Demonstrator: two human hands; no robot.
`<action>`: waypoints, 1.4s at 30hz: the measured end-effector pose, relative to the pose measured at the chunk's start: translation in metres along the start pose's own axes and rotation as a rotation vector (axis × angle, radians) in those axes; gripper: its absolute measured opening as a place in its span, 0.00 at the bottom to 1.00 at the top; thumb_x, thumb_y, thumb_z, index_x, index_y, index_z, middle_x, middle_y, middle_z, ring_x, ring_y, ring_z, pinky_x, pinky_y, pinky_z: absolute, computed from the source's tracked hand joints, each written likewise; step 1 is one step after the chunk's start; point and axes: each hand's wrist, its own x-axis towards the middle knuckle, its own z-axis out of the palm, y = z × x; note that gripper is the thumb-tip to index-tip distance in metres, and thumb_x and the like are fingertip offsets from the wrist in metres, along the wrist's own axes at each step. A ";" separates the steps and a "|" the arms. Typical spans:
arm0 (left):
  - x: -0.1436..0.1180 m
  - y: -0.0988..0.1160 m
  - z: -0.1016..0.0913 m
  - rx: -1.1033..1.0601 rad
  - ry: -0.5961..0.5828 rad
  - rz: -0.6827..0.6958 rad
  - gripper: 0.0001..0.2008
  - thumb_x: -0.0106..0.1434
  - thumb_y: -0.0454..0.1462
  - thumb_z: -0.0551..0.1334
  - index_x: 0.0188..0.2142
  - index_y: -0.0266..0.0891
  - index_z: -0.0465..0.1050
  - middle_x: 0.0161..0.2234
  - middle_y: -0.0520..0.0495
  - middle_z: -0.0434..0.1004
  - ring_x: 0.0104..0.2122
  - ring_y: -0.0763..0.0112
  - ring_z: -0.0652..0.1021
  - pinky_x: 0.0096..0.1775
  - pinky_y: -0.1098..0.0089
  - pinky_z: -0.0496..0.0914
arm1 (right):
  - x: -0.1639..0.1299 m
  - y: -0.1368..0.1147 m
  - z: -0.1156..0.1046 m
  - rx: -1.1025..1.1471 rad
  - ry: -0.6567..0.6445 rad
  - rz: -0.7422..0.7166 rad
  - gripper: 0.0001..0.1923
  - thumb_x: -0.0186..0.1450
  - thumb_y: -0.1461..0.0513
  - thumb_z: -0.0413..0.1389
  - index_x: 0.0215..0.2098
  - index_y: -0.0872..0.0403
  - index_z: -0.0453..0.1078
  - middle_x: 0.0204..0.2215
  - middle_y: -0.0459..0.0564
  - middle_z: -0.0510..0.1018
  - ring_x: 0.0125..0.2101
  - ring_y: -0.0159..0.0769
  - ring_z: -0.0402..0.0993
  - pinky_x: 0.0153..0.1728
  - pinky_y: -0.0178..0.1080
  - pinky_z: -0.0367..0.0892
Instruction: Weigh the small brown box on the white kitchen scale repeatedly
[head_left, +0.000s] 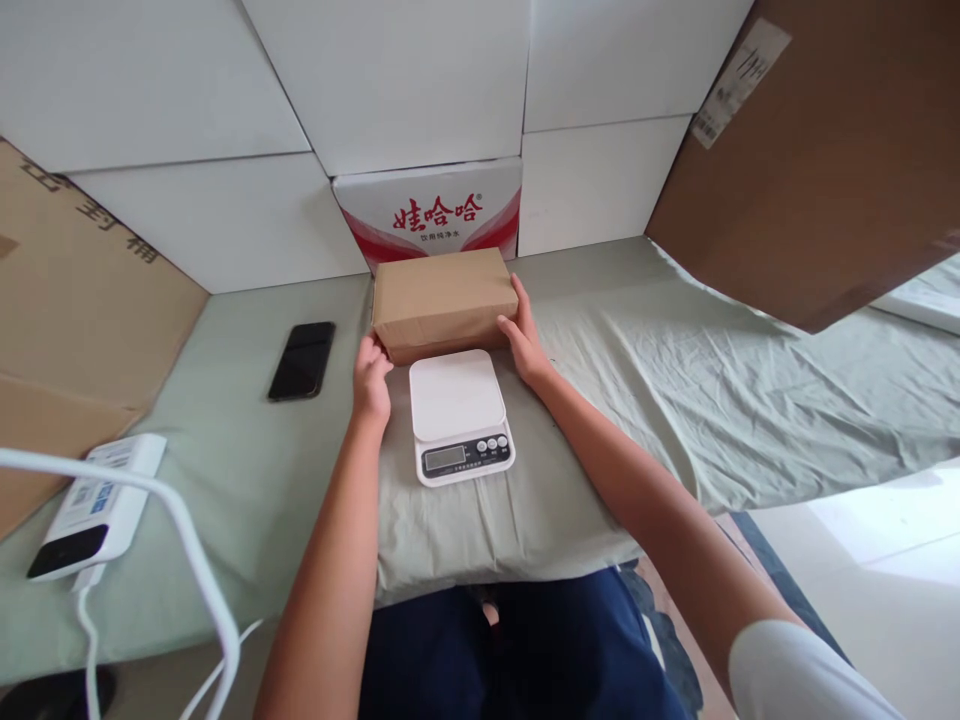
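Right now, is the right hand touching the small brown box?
Touching. The head view shows the right hand around the right end of the small brown box, its thumb lying on the front face.

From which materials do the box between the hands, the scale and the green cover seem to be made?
The box: matte cardboard, judging by its plain brown faces and folded edges.
The scale: probably smooth white plastic, with rounded, molded-looking corners.
The green cover: apparently thin, dull cloth, since it wrinkles softly; fibre unclear.

Bare left arm and right arm outstretched forward, left fingers bent, right thumb and fingers apart.
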 end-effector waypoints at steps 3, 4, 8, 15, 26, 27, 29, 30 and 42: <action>0.004 0.003 -0.010 -0.004 0.105 0.009 0.35 0.54 0.44 0.64 0.63 0.40 0.71 0.69 0.35 0.69 0.69 0.51 0.68 0.62 0.57 0.66 | 0.003 0.010 -0.004 0.028 -0.007 0.005 0.49 0.69 0.36 0.46 0.78 0.42 0.31 0.80 0.45 0.44 0.79 0.43 0.41 0.77 0.59 0.46; 0.006 0.003 -0.013 -0.016 0.135 0.013 0.37 0.54 0.44 0.64 0.64 0.40 0.70 0.70 0.35 0.67 0.71 0.51 0.66 0.64 0.56 0.64 | 0.003 0.014 -0.006 0.035 -0.001 0.015 0.49 0.69 0.36 0.45 0.78 0.41 0.29 0.80 0.44 0.42 0.79 0.43 0.40 0.77 0.60 0.47; 0.009 0.000 -0.018 -0.041 0.136 0.031 0.38 0.53 0.44 0.63 0.65 0.43 0.69 0.71 0.36 0.65 0.72 0.52 0.64 0.67 0.55 0.60 | 0.003 0.022 -0.009 0.030 0.018 0.046 0.48 0.69 0.37 0.46 0.78 0.39 0.30 0.80 0.42 0.38 0.79 0.43 0.40 0.76 0.62 0.49; 0.004 -0.005 -0.007 0.003 0.002 -0.047 0.35 0.56 0.46 0.63 0.65 0.45 0.71 0.69 0.37 0.70 0.68 0.52 0.70 0.63 0.56 0.66 | -0.001 0.007 -0.007 -0.009 -0.029 0.027 0.48 0.68 0.36 0.48 0.78 0.46 0.41 0.79 0.47 0.46 0.79 0.45 0.44 0.78 0.57 0.45; -0.003 0.004 0.000 0.031 -0.043 -0.044 0.28 0.54 0.43 0.63 0.54 0.39 0.78 0.56 0.38 0.81 0.59 0.52 0.78 0.51 0.64 0.72 | -0.004 -0.004 -0.005 -0.003 -0.036 0.008 0.51 0.68 0.36 0.52 0.78 0.48 0.39 0.80 0.49 0.43 0.79 0.49 0.40 0.78 0.58 0.45; -0.003 0.008 0.002 0.018 -0.039 -0.028 0.28 0.53 0.42 0.63 0.54 0.40 0.78 0.56 0.39 0.81 0.59 0.51 0.77 0.53 0.63 0.72 | -0.004 -0.004 -0.004 0.010 -0.028 -0.019 0.52 0.67 0.36 0.52 0.79 0.48 0.38 0.80 0.49 0.42 0.79 0.50 0.41 0.78 0.58 0.45; -0.006 0.017 0.005 -0.020 -0.038 0.029 0.28 0.51 0.39 0.63 0.54 0.41 0.78 0.56 0.40 0.81 0.61 0.51 0.76 0.58 0.61 0.71 | -0.003 -0.006 -0.002 0.030 -0.011 -0.092 0.53 0.68 0.36 0.51 0.79 0.47 0.35 0.80 0.49 0.42 0.79 0.50 0.42 0.77 0.57 0.47; -0.008 0.023 0.005 -0.039 -0.039 0.066 0.29 0.50 0.38 0.62 0.54 0.42 0.78 0.57 0.41 0.80 0.62 0.52 0.76 0.61 0.60 0.69 | -0.003 -0.008 -0.001 0.032 -0.003 -0.130 0.53 0.68 0.36 0.51 0.79 0.47 0.33 0.80 0.50 0.42 0.79 0.50 0.43 0.77 0.56 0.48; -0.125 0.051 -0.027 0.044 0.003 0.165 0.34 0.54 0.35 0.63 0.62 0.38 0.74 0.60 0.38 0.77 0.67 0.43 0.71 0.70 0.46 0.60 | -0.095 -0.048 -0.029 -0.144 -0.039 -0.228 0.46 0.71 0.40 0.52 0.79 0.37 0.35 0.76 0.51 0.52 0.75 0.56 0.51 0.74 0.64 0.54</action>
